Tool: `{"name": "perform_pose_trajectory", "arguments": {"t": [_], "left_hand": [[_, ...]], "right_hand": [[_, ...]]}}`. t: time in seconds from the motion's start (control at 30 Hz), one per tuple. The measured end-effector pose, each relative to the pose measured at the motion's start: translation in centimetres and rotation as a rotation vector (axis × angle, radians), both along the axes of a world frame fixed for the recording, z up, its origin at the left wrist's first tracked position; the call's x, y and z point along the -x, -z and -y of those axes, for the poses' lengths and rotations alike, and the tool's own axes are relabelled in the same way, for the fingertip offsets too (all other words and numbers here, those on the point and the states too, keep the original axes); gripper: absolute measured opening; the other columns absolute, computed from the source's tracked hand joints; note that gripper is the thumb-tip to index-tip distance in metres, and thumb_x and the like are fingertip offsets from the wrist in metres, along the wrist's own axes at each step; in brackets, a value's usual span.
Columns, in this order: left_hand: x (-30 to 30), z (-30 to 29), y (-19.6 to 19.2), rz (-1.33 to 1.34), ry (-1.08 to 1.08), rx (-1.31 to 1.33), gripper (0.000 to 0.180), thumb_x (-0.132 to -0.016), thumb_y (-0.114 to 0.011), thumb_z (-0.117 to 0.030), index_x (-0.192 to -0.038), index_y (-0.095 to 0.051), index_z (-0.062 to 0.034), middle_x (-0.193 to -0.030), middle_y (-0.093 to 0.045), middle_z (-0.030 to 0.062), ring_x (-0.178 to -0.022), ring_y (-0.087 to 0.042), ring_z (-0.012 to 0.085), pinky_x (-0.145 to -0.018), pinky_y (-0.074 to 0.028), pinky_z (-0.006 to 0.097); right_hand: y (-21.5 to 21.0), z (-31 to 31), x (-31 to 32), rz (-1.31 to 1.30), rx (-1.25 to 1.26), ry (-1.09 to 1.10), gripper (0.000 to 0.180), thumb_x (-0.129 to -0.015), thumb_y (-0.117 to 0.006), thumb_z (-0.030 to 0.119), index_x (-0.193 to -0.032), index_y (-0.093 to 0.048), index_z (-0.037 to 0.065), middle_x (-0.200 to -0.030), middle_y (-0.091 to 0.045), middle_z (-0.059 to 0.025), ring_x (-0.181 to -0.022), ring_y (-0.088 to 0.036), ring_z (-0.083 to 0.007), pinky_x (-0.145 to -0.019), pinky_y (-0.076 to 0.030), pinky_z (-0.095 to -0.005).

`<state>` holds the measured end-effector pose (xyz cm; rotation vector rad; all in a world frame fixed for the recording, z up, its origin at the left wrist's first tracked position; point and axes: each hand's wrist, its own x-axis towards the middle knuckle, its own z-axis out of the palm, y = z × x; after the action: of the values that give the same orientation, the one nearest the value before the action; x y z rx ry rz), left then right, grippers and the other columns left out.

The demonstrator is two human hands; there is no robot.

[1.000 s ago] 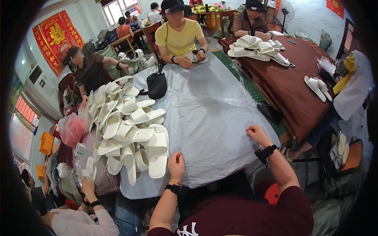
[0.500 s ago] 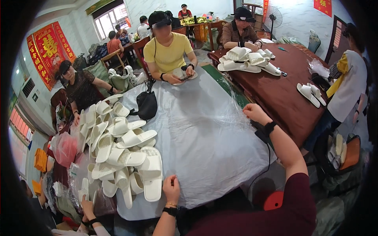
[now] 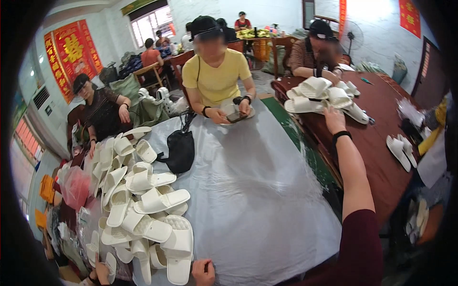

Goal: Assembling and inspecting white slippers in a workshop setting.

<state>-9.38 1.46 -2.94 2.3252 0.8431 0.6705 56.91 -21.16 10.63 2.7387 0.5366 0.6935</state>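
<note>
My right hand reaches across to the brown table, its fingers stretched out at the near edge of a pile of white slippers. The fingertips meet or almost meet a slipper; a firm grip does not show. Low in the picture, my left hand rests by the near edge of the grey-covered table. Its fingers are curled in, and nothing shows in them. Just left of it lies a white slipper with a textured footbed, part of a large slipper heap.
A black bag lies beyond the heap. Across the table a person in yellow holds a dark phone-like object and a slipper. Two slippers lie farther right on the brown table. Other people sit around; a co-worker's hand is at lower left.
My right hand has moved from the clear plastic at the grey table's right edge to the slipper pile on the brown table. My left hand sits lower in view; the view has shifted.
</note>
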Motion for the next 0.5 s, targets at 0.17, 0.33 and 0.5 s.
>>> {"name": "perform_pose_trajectory", "arguments": {"t": [0.17,0.33,0.5], "left_hand": [[-0.3,0.4,-1.0,0.009,-0.002,-0.044,0.013,-0.083,-0.057,-0.004,-0.095,-0.061,-0.0007,-0.089,-0.062,0.0184,-0.083,-0.057,0.0371,-0.074,-0.047,0.042],[-0.4,0.2,-1.0,0.017,0.020,-0.088,0.011,-0.084,-0.057,-0.004,-0.093,-0.061,-0.0001,-0.089,-0.062,0.0190,-0.082,-0.058,0.0372,-0.073,-0.047,0.043],[-0.2,0.6,-0.8,0.036,-0.005,-0.063,0.011,-0.083,-0.058,-0.005,-0.093,-0.061,-0.0011,-0.088,-0.062,0.0176,-0.081,-0.058,0.0367,-0.072,-0.047,0.042]], "right_hand": [[1.5,-1.5,-5.1,-0.090,0.016,0.178,0.040,-0.093,-0.041,0.020,-0.133,-0.044,0.021,-0.119,-0.057,-0.0134,-0.096,-0.065,-0.0306,-0.075,-0.052,-0.0434],[3.7,-1.4,-7.1,-0.027,-0.053,0.207,0.022,-0.091,-0.043,0.018,-0.101,-0.063,0.013,-0.095,-0.067,-0.0114,-0.087,-0.067,-0.0282,-0.070,-0.053,-0.0413],[3.3,0.1,-3.1,0.061,-0.057,0.043,0.015,-0.087,-0.048,0.014,-0.088,-0.063,0.010,-0.086,-0.066,-0.0098,-0.079,-0.067,-0.0271,-0.067,-0.053,-0.0391]]}}
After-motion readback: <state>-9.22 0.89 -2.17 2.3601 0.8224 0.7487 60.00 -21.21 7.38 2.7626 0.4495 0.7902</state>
